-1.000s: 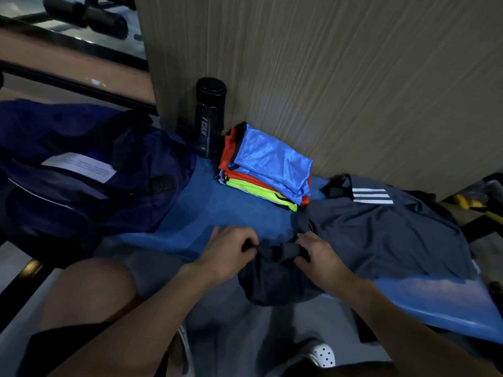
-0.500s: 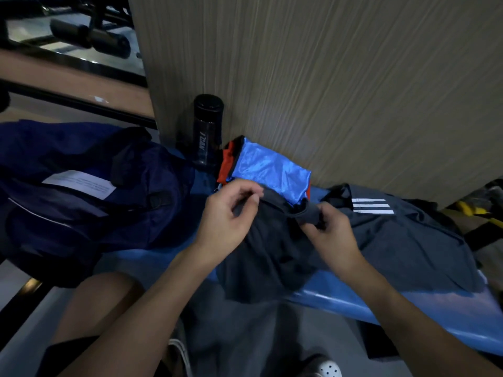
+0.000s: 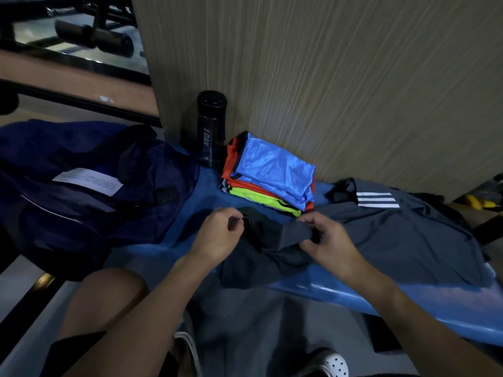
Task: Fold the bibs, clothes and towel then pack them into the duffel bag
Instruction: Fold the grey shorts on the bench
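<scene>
1. The left hand, in the middle of the frame, has its fingers curled and pinches a dark edge of the soft dark grey sports garment with three white stripes.
2. The right hand, just to the right, grasps a folded band of the same garment between thumb and fingers.
3. The garment lies on the glossy blue bench, from the centre to the right of the frame, and one part hangs over the front edge.
4. The cloth looks thin, light and limp, perhaps a little slippery, so it will probably not keep a fold by itself. I judge it best to take it at the hem or corners with both hands and lay it flat.
5. Above the hands, the stack of folded shiny bibs in blue, orange and yellow-green rests near the wood-grain wall.
6. The tall black bottle stands just left of this stack.
7. The navy fabric duffel bag fills the left of the frame; I cannot tell whether it is unzipped.
</scene>
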{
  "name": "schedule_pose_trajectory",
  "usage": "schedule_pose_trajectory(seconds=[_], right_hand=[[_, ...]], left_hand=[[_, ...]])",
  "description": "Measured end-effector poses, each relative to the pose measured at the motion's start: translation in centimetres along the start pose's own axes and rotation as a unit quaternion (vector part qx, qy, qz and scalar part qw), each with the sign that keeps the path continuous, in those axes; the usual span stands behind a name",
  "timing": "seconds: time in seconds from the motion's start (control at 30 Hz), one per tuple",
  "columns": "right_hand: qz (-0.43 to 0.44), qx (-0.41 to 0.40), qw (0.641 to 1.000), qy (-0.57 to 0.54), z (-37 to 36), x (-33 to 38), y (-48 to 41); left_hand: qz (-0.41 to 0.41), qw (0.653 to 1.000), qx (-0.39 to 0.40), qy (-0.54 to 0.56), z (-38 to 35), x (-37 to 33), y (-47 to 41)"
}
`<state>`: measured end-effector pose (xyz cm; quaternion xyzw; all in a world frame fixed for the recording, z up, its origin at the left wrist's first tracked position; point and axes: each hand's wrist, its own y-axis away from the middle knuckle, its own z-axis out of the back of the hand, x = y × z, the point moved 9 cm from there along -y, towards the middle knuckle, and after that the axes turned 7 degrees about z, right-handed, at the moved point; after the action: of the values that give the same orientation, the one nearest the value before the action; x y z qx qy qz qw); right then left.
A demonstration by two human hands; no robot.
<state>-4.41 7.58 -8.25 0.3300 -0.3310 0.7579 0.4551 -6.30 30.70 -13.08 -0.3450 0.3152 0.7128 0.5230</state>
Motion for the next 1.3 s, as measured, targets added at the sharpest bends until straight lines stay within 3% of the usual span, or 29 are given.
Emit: schedule_pose_trajectory(seconds=[0.1, 0.17, 0.27, 0.4, 0.6, 0.77, 1.03, 1.13, 1.3], right_hand=[[-0.021, 0.052, 0.998, 0.007, -0.7, -0.6, 0.9], [-0.034, 0.054, 0.998, 0.002, -0.6, -0.8, 1.1], [-0.032, 0.022, 0.999, -0.018, 0.4, -0.3, 1.0], [-0.027, -0.001, 0.999, -0.035, 1.9, 0.7, 0.9], [-0.029, -0.013, 0.999, -0.035, 3.6, 1.5, 1.1], [-0.023, -0.033, 0.999, -0.033, 4.6, 2.6, 1.3], [-0.018, -0.084, 0.995, -0.048, 7.3, 3.3, 1.7], [-0.015, -0.108, 0.993, -0.046, 8.7, 3.7, 1.7], [0.003, -0.116, 0.99, -0.077, 10.2, 6.0, 1.7]], left_hand=[[0.041, 0.986, 0.011, -0.162, -1.1, 1.8, -0.3], [0.041, 0.98, -0.004, -0.193, -1.3, 2.1, -0.2], [0.053, 0.994, -0.043, -0.08, -0.7, 2.6, -0.5], [0.02, 0.989, -0.037, -0.144, -1.2, 2.3, -1.5], [-0.047, 0.995, -0.079, -0.038, 0.2, -0.7, -1.1], [-0.043, 0.998, 0.025, -0.031, -2.3, -0.8, -0.9], [-0.025, 0.996, 0.044, 0.078, -2.6, -1.1, -1.0], [-0.096, 0.989, 0.021, 0.11, -0.7, -5.1, -1.1], [-0.301, 0.948, -0.041, 0.099, 3.7, -15.6, 0.5]])
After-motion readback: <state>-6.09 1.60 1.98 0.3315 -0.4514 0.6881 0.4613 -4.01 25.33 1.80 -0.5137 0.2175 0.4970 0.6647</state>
